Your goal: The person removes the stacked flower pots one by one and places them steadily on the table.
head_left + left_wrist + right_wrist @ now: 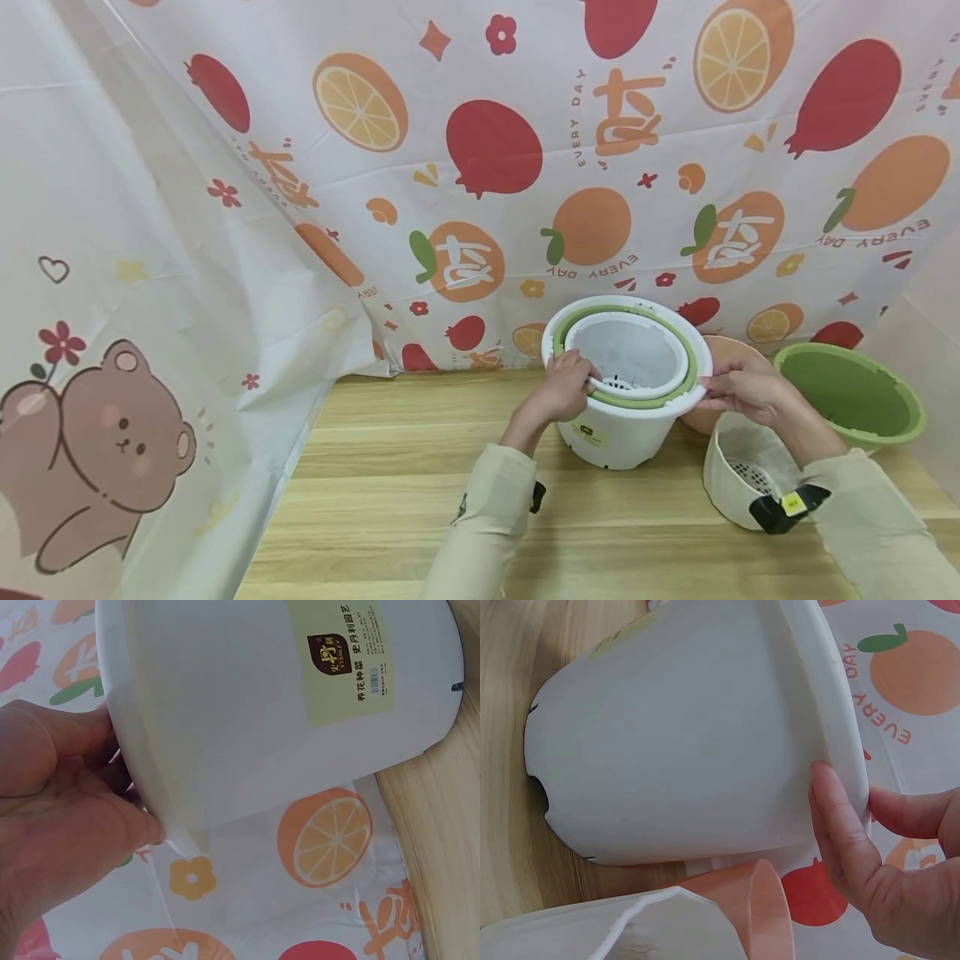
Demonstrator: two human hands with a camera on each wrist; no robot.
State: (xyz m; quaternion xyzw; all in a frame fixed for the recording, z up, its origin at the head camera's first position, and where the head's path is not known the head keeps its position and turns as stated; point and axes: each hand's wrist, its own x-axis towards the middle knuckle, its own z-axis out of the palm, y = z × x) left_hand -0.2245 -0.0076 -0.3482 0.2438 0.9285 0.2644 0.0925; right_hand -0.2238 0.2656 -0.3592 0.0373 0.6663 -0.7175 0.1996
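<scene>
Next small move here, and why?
Probably a small, level lift of the outer white pot: the left hand and right hand hold its rim on either side, which should balance it. Keeping it level seems wise, since a green-rimmed pot and a smaller white pot sit nested inside.

Left arm (480, 525): beige-sleeved, slanting up toward 1 o'clock
Left wrist (525, 427): bare beyond the cuff
Left hand (566, 387): between 4 and 5 o'clock of the head view's centre, bent into a pinching grip
Right arm (870, 508): beige-sleeved, slanting toward 10 o'clock
Right wrist (808, 435): also bare
Right hand (750, 392): between 3 and 4 o'clock, pinching, digits set against each other
</scene>
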